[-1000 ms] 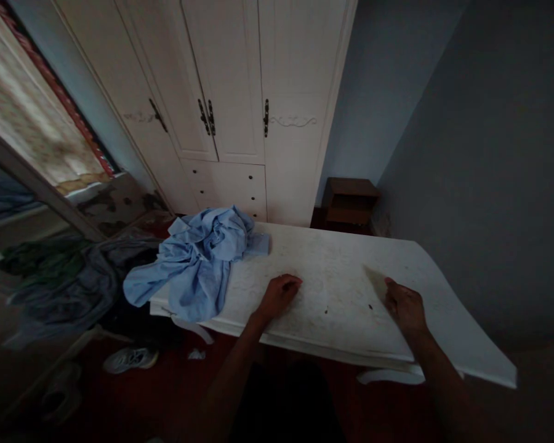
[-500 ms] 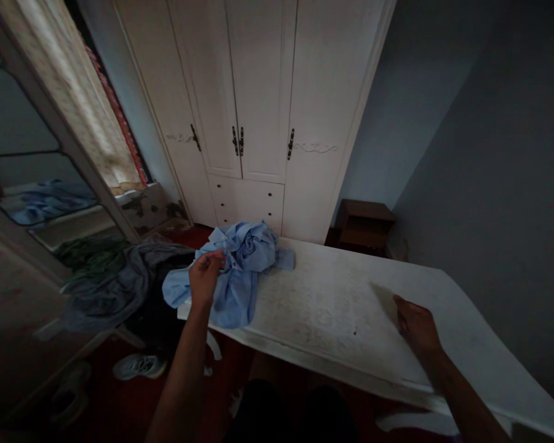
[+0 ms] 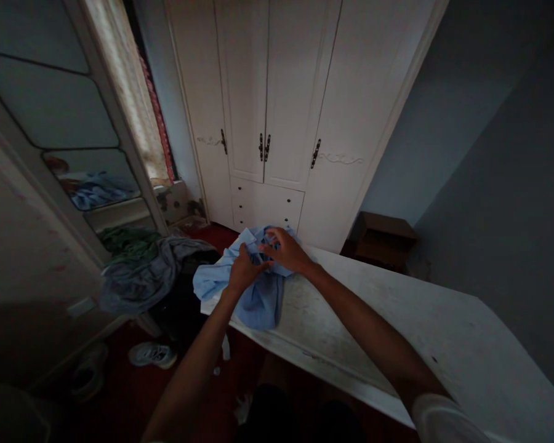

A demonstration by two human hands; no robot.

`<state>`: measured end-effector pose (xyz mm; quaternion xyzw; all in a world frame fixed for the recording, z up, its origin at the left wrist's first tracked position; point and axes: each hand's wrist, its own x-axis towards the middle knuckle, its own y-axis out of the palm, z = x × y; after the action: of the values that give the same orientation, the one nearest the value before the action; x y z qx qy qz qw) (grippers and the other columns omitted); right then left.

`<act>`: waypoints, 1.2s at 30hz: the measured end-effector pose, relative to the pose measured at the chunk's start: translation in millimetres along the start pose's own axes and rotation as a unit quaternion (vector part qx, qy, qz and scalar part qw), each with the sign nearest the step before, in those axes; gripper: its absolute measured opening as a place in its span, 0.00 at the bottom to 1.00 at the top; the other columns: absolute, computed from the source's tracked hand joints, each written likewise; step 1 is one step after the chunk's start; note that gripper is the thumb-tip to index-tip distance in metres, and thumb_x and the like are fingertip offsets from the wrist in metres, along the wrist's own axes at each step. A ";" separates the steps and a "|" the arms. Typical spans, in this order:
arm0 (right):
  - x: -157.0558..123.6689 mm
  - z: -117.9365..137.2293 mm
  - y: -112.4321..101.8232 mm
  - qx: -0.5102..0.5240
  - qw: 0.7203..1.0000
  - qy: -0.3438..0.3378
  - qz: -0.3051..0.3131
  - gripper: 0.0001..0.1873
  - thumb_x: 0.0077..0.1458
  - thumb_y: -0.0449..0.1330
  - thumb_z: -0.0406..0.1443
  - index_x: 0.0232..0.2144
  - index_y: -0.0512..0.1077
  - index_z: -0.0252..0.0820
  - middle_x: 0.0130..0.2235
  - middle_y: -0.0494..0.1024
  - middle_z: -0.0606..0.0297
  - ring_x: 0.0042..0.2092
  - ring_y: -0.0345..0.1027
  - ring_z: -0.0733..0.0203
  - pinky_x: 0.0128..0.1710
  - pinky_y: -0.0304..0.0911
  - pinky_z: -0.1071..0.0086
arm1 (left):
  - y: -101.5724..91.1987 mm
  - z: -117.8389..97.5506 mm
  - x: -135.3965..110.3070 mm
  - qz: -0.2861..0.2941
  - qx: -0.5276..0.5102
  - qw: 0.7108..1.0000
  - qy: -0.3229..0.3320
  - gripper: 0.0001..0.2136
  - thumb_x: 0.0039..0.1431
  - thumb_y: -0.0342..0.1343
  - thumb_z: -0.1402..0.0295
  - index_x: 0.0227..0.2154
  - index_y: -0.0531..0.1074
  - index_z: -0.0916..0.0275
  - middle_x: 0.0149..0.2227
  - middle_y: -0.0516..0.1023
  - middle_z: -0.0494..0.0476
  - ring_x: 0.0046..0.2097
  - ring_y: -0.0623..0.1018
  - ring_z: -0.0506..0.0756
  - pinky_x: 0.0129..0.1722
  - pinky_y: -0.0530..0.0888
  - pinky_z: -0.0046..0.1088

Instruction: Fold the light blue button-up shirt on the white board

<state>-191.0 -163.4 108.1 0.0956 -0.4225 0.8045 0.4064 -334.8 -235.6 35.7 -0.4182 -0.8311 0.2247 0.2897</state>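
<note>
A crumpled light blue garment (image 3: 261, 304), which looks like a collared shirt, lies in a heap at the left end of the white table. My left hand (image 3: 247, 272) is over its middle, thumb and forefinger apart. From the right, my right hand (image 3: 287, 250) reaches over the upper part of the heap, its fingers curved and spread. Both hands are close together at the cloth. Whether the fingertips press on the fabric is hard to make out in the dim light.
The white table (image 3: 378, 307) stretches to the right. Grey and green clothes (image 3: 141, 274) are piled to the left, with a sneaker (image 3: 153, 355) on the red floor below. A white wardrobe (image 3: 281, 123) stands behind, a brown nightstand (image 3: 385, 237) beside it.
My right hand has moved left from over the bare tabletop to the blue garment, and its fingers have spread. My left hand's fingers have parted. The view has shifted left.
</note>
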 end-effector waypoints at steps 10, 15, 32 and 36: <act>73.9 -38.9 56.0 -0.192 0.967 -0.039 0.163 0.46 0.52 0.61 0.51 0.62 0.53 0.26 0.62 0.59 0.38 0.63 0.54 0.42 0.61 0.50 0.53 | -2.8 41.9 14.2 0.015 -0.080 0.996 0.042 0.38 0.46 0.57 0.72 0.61 0.52 0.72 0.28 0.78 0.53 0.31 0.78 0.55 0.32 0.72 0.29; 60.9 -51.3 55.8 -0.185 0.963 -0.105 0.168 0.46 0.49 0.65 0.49 0.62 0.55 0.32 0.63 0.60 0.44 0.64 0.54 0.46 0.62 0.49 0.55 | -29.8 60.0 22.1 -0.008 -0.128 0.990 0.060 0.24 0.49 0.56 0.67 0.51 0.67 0.67 0.30 0.77 0.53 0.32 0.77 0.53 0.36 0.73 0.30; 47.8 -45.6 -22.5 -0.001 0.989 -0.048 -0.137 0.20 0.60 0.52 0.48 0.38 0.75 0.40 0.40 0.79 0.62 0.44 0.71 0.58 0.46 0.63 0.65 | -48.1 45.8 3.9 -0.209 -0.094 0.971 0.074 0.14 0.51 0.55 0.67 0.39 0.77 0.63 0.32 0.75 0.54 0.33 0.72 0.53 0.37 0.71 0.30; 29.5 -59.0 -103.1 0.019 0.948 -0.022 -0.318 0.21 0.58 0.52 0.51 0.37 0.71 0.40 0.35 0.75 0.65 0.39 0.68 0.59 0.39 0.62 0.68 | -71.4 27.1 7.9 -0.339 -0.094 0.931 0.100 0.13 0.57 0.53 0.64 0.41 0.77 0.63 0.34 0.76 0.55 0.35 0.75 0.53 0.38 0.71 0.30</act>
<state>-123.3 -69.6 148.0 0.2505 -0.3635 0.6394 0.6295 -397.1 -271.8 62.1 -0.1574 -0.9075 -0.0086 0.3893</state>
